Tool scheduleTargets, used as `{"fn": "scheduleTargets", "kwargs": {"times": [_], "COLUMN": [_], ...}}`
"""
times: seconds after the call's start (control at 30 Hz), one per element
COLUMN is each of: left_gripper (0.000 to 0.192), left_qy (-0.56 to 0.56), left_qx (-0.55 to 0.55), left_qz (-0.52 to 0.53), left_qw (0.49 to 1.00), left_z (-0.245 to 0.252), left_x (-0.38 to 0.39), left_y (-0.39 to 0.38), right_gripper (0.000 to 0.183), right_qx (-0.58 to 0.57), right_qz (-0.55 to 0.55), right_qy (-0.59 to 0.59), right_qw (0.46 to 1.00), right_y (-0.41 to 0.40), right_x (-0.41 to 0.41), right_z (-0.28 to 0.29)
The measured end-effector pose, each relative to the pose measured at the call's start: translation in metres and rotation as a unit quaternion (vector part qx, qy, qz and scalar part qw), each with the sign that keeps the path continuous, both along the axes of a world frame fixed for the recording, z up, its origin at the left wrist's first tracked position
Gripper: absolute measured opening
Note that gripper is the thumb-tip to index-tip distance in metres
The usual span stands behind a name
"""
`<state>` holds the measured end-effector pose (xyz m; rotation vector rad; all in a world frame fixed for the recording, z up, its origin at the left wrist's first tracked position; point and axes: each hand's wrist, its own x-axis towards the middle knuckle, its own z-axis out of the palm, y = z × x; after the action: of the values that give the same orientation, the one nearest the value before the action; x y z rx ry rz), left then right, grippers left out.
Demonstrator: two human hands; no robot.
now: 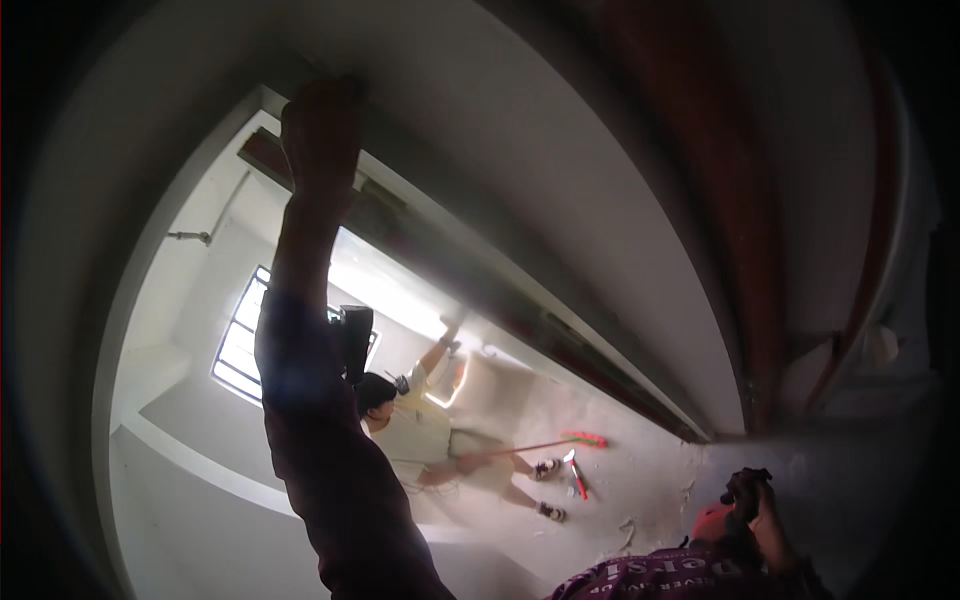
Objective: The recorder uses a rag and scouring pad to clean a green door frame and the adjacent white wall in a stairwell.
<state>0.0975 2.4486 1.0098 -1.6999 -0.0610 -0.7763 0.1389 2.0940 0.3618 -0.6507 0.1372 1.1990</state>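
My left arm is raised through the upper left, and my left hand (322, 135) is closed like a fist at the upper part of a doorway frame (465, 206). It is in deep shade, so whether it grips the frame or something small is hidden. A dark reddish strip (555, 330) runs along the frame's inner side. Low on the right, beside my printed shirt, my right hand (766, 517) is wrapped around a red and black tool (712, 523). The tool's exact kind is too dark to tell.
Beyond the doorway stands a person (420, 427), one arm raised, holding a broom with a red and green head (585, 439). A red-handled tool (578, 480) lies on the pale floor (600, 517) among scraps. A barred window (241, 337) is behind; reddish-brown trim (720, 150) runs at right.
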Motion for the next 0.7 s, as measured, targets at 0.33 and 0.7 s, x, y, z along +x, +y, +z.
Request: {"fn": "scheduleTargets", "kwargs": {"times": [0.33,0.7], "left_gripper": [0.008,0.022], "left_qy": [0.154,-0.002], "left_qx": [-0.294,-0.171], "left_qz": [-0.048,-0.033], "left_qw": [0.942,0.985], "left_z": [-0.234,-0.123], "left_x": [-0.011,-0.008], "left_y": [0.016,0.032], "right_gripper": [0.019,0.013], "right_qx": [-0.061,-0.031], "right_qz": [0.053,0.023], "right_qy": [-0.001,-0.022], "right_qw": [0.997,0.999], "right_y": [0.008,0.005], "right_x": [0.007,0.008], "right_z": [0.011,0.015]}}
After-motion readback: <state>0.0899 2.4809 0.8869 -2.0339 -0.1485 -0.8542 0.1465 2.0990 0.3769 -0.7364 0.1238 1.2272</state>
